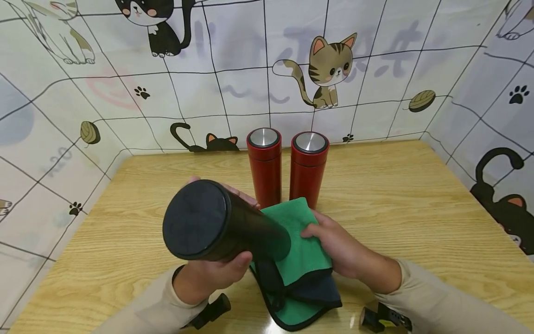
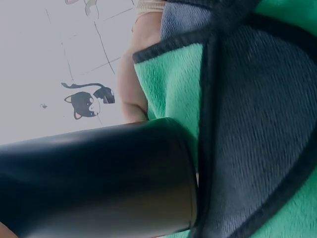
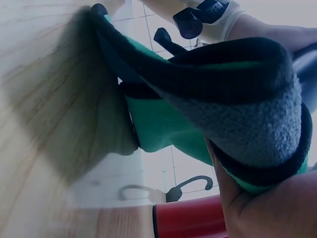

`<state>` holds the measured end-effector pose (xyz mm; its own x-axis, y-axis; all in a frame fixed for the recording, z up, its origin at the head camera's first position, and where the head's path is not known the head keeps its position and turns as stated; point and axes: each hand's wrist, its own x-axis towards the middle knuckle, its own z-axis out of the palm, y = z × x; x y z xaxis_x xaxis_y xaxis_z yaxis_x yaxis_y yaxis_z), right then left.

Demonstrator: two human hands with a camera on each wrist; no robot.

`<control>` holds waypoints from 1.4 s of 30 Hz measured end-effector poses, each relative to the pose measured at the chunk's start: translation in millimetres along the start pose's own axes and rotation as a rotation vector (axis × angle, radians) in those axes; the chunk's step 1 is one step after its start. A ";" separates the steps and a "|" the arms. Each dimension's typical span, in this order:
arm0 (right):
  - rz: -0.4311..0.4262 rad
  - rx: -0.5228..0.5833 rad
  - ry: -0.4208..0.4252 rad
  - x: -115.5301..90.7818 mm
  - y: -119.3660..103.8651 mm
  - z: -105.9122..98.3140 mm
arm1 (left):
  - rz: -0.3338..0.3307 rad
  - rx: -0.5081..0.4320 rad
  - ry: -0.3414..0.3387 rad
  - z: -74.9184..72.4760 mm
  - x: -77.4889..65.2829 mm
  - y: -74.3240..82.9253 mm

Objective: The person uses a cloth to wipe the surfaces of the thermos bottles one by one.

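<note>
A black thermos bottle (image 1: 254,227) is held tilted above the table, its wide flat round end towards the head camera. My left hand (image 1: 214,276) grips it from below, with the thumb on the near side and fingers round the far side. My right hand (image 1: 350,248) pinches a folded green and dark grey cloth (image 1: 302,246) with black edging. The cloth lies against the bottle's far end. In the left wrist view the bottle (image 2: 99,178) meets the cloth (image 2: 262,114). Cloth folds (image 3: 247,124) bulge above my right hand (image 3: 282,213) in the right wrist view.
Two red thermos bottles with silver-topped lids, a left one (image 1: 265,167) and a right one (image 1: 308,169), stand upright just behind the cloth. The wooden table (image 1: 388,195) backs onto a wall sheet (image 1: 242,93) printed with cats and grid lines.
</note>
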<state>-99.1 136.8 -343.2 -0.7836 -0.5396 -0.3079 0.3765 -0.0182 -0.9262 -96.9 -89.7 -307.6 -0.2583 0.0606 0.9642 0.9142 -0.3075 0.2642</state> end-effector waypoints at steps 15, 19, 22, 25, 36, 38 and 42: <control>-0.059 -0.068 0.055 -0.5 -3.1 3.4 | -0.177 0.320 -0.025 -9.4 13.2 19.1; -0.117 -0.079 0.067 -3.3 -5.9 5.3 | -0.323 0.539 -0.200 -19.8 11.5 23.7; -0.149 -0.107 0.088 -6.6 -7.9 6.6 | -0.392 0.678 -0.328 -25.8 9.1 24.2; -0.173 -0.163 0.133 -10.7 -9.9 8.5 | -0.454 0.839 -0.443 -30.0 6.0 25.2; -0.478 -0.449 0.315 -20.9 -2.6 23.5 | -0.563 1.204 -0.688 -31.9 -10.6 29.2; -0.531 -0.483 0.318 -22.0 -0.4 25.2 | -0.572 1.208 -0.712 -30.1 -13.2 29.6; -0.654 -0.530 0.255 -22.4 3.8 27.9 | -0.591 1.194 -0.745 -24.7 -16.8 31.9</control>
<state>-66.4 125.3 -333.8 -0.8724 -0.3520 0.3391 -0.4159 0.1700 -0.8934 -71.1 -124.0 -316.0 -0.7876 0.4575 0.4127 0.5438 0.8311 0.1163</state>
